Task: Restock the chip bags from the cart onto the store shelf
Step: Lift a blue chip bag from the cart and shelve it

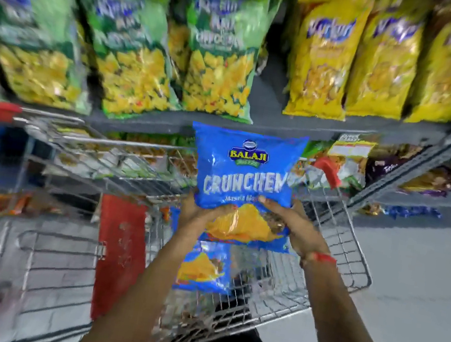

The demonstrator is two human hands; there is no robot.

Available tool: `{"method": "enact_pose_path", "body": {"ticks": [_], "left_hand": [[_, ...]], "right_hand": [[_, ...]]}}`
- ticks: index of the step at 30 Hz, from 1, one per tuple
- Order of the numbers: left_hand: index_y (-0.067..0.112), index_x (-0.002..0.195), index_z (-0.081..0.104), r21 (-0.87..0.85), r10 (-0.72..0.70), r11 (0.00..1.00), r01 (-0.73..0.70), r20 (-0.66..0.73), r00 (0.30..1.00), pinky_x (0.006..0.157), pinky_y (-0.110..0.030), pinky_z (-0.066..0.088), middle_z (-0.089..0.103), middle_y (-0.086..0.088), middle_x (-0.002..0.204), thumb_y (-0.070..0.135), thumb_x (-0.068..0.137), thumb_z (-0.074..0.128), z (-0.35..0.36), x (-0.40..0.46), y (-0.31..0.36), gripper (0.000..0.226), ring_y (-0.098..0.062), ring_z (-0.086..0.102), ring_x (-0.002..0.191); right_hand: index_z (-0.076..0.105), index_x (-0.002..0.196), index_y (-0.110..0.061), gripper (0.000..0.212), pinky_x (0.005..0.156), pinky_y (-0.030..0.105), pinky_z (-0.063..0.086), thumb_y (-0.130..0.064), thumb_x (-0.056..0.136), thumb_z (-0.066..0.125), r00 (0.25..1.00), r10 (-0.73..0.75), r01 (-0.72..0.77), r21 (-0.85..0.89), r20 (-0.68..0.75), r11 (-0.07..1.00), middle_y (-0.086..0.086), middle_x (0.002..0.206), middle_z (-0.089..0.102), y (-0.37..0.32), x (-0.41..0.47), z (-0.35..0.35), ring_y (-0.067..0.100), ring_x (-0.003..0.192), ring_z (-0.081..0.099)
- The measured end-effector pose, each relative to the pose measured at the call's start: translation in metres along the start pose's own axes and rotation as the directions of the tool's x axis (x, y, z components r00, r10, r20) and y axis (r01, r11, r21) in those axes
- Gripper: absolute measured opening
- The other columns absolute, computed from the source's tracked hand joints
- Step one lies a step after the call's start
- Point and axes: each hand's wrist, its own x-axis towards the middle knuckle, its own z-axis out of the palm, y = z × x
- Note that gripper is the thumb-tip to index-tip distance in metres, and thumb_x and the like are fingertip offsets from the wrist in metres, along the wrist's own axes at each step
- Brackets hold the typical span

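Forearms: two bare forearms rise from the bottom edge and converge toward the middle, above the cart
Left hand (198, 213): palm turned inward, fingers curled under the lower left corner of the held bag, thumb lying on its front
Held bag (244, 174): bright blue glossy chip bag, upright and facing the camera, printed "BALAJI" in a yellow badge near the top, large white "CRUNCHEX"-like lettering across the middle and a picture of orange chips at the bottom; its top edge reaches up in front of the shelf's front lip
Bag against hands: both hands clamp its lower third from either side, most of the bag standing free above the fingers
Right hand (292, 226): closed on the lower right corner, fingers pressed across the front just under the lettering, wrist bent, a red thread band (323, 258) around the wrist
Second blue bag (206, 267): same design, lying in the cart directly below the held one, partly hidden by it
Cart (348, 253): wire-mesh basket with red plastic corner pieces and a red panel on its left side, standing just beside the shelf
Shelf (265, 108): grey, blurred; green snack bags (136, 55) stand on its left part, yellow snack bags (388, 58) on its right, more mixed packets on the level below
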Motion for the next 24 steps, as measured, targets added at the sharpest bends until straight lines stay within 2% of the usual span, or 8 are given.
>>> {"method": "enact_pose_path", "body": {"ticks": [2,4,6,9,15,18,21,24], "left_hand": [[0.006,0.102,0.062,-0.009,0.055,0.998,-0.055,-0.033,0.998,0.068,-0.026,0.054,0.069,-0.010,0.096,-0.007,0.060,0.077,-0.008,-0.007,0.028,0.046,-0.009,0.066,0.074],[0.012,0.097,0.063,-0.006,0.150,0.989,-0.150,-0.012,0.989,0.056,-0.015,0.052,0.069,-0.002,0.089,-0.006,0.061,0.078,-0.013,-0.018,0.062,0.043,-0.009,0.067,0.072],[0.014,0.098,0.060,0.002,0.250,0.968,-0.250,0.013,0.968,0.054,-0.011,0.051,0.068,0.003,0.088,-0.006,0.061,0.078,-0.016,-0.029,0.096,0.046,0.001,0.067,0.068],[0.008,0.105,0.057,-0.042,0.376,0.926,-0.375,0.023,0.926,0.054,-0.010,0.051,0.066,0.001,0.090,-0.012,0.063,0.074,-0.020,-0.043,0.149,0.049,0.008,0.066,0.063],[0.008,0.103,0.058,-0.089,0.605,0.794,-0.601,0.020,0.796,0.053,-0.009,0.050,0.073,0.017,0.067,-0.015,0.062,0.072,-0.023,-0.067,0.253,0.049,0.005,0.066,0.062],[0.008,0.106,0.058,-0.101,0.696,0.716,-0.691,0.016,0.718,0.053,-0.009,0.049,0.070,0.008,0.080,-0.011,0.057,0.077,-0.022,-0.079,0.303,0.056,0.005,0.066,0.061],[0.013,0.102,0.061,-0.121,0.764,0.640,-0.759,-0.002,0.645,0.059,-0.012,0.053,0.074,0.009,0.081,0.000,0.048,0.081,-0.020,-0.084,0.349,0.059,0.000,0.069,0.070],[0.015,0.103,0.061,-0.119,0.826,0.557,-0.822,-0.022,0.564,0.062,-0.012,0.053,0.075,0.012,0.081,-0.006,0.060,0.078,-0.014,-0.087,0.389,0.051,0.001,0.069,0.074]], "right_hand": [[0.067,0.107,-0.017,0.026,0.070,0.026,0.059,-0.013,0.082,0.067,0.998,-0.036,0.034,0.033,0.055,0.999,-0.008,0.084,0.079,-0.026,-0.007,0.010,0.011,0.078,0.074],[0.067,0.107,-0.021,0.041,0.080,0.032,0.059,-0.025,0.067,0.079,0.994,-0.095,0.093,0.042,0.050,0.995,-0.001,0.104,0.077,-0.053,-0.013,0.019,0.017,0.093,0.073],[0.069,0.106,-0.025,0.056,0.093,0.041,0.053,-0.036,0.053,0.086,0.984,-0.173,0.172,0.019,0.037,0.985,0.004,0.115,0.073,-0.083,-0.022,0.029,0.023,0.104,0.069],[0.065,0.112,-0.023,0.071,0.091,0.041,0.054,-0.038,0.048,0.090,0.951,-0.308,0.308,0.011,-0.014,0.951,0.005,0.117,0.071,-0.132,-0.035,0.042,0.024,0.104,0.069],[0.071,0.100,-0.019,0.056,0.079,0.037,0.058,-0.025,0.046,0.085,0.838,-0.545,0.546,0.041,-0.022,0.837,0.004,0.097,0.078,-0.235,-0.067,0.069,0.025,0.089,0.074],[0.071,0.100,-0.015,0.057,0.075,0.034,0.059,-0.023,0.046,0.085,0.769,-0.639,0.640,0.043,-0.025,0.768,0.006,0.095,0.078,-0.281,-0.074,0.077,0.024,0.085,0.075],[0.073,0.090,-0.018,0.035,0.066,0.027,0.060,-0.017,0.057,0.083,0.689,-0.725,0.724,0.030,0.016,0.689,-0.001,0.086,0.079,-0.330,-0.085,0.084,0.018,0.078,0.075],[0.071,0.100,-0.015,0.060,0.075,0.033,0.060,-0.029,0.045,0.087,0.625,-0.781,0.781,0.019,-0.012,0.624,0.005,0.096,0.077,-0.376,-0.086,0.089,0.021,0.085,0.074]]}}
